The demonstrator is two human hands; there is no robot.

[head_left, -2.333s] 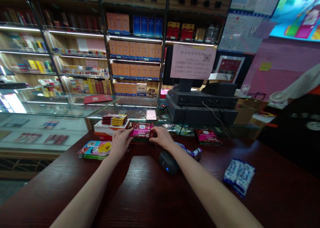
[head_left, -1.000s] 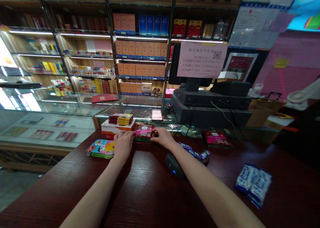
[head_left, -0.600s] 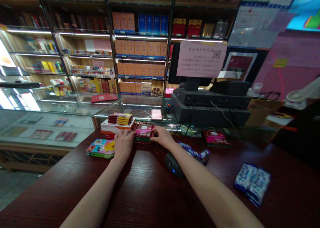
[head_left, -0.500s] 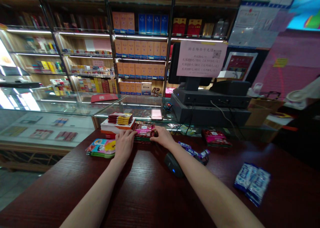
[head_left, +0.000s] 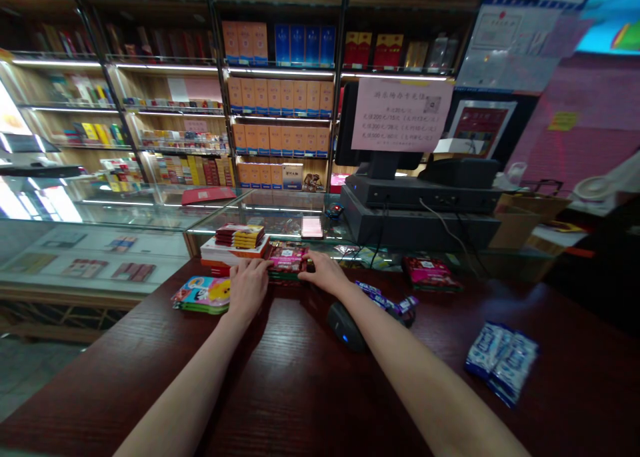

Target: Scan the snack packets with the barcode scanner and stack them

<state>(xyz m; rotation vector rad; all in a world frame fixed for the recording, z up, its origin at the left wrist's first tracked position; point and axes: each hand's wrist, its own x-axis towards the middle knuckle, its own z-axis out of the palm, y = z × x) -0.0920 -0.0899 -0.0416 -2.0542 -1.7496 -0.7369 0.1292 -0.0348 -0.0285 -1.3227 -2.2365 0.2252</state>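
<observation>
A stack of flat pink-and-brown snack packets (head_left: 287, 257) lies at the far edge of the dark wooden counter, held between both hands. My left hand (head_left: 249, 283) has its fingers bent against the stack's left edge, beside a white-and-orange box (head_left: 230, 251). On the opposite edge, my right hand (head_left: 324, 272) grips with thumb and fingers. Red and yellow packets (head_left: 240, 235) are piled on that box. Left of my left wrist lie colourful packets with a yellow cartoon figure (head_left: 203, 291). A black barcode scanner (head_left: 345, 327) rests under my right forearm.
Purple packets (head_left: 383, 297) lie beyond my right forearm. Another pink-and-brown pile (head_left: 431, 273) sits farther right, with blue-and-white packets (head_left: 503, 360) nearer me. A cash register with a screen (head_left: 420, 210) stands at the back right. A glass display case (head_left: 280, 210) borders the counter's far side.
Both hands stay at the sides of the pink-and-brown stack, almost unmoved. The whole view has shifted very slightly; nothing else has visibly moved.
</observation>
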